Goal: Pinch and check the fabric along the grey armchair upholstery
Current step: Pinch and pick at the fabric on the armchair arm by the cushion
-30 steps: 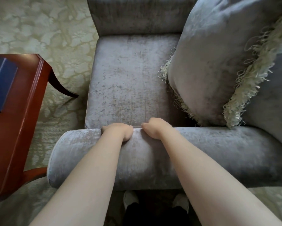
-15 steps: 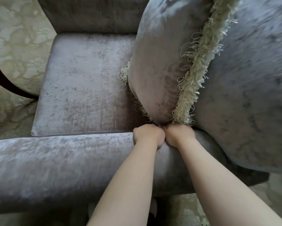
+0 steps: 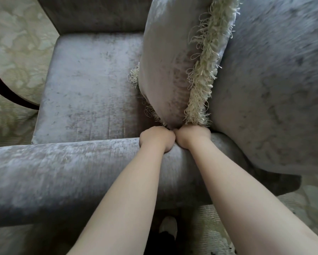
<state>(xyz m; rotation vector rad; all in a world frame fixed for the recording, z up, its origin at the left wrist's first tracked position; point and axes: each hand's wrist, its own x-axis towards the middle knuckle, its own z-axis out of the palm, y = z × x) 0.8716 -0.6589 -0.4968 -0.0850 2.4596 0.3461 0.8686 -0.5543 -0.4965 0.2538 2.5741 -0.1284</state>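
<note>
Pinching grey velvet armchair upholstery [image 3: 81, 162] with curled left hand [image 3: 155, 138] and right hand [image 3: 190, 138]; next likely three o'clock, past fringed grey cushion [image 3: 169, 70].

Carpet [image 3: 16, 43]: pale, leaf-patterned.
Table leg [image 3: 11, 96]: dark red wood, curved, on carpet at left edge.
Pillow [image 3: 165, 61]: grey velvet, cream looped fringe, standing on edge.
Shoe [image 3: 168, 226]: white, on carpet, bottom centre.

The armchair [image 3: 92, 85] is mottled silver-grey. The cushion [image 3: 165, 61] on it matches, fringed in cream. The carpet [image 3: 13, 43] beside the armchair bears a pale beige floral pattern.
</note>
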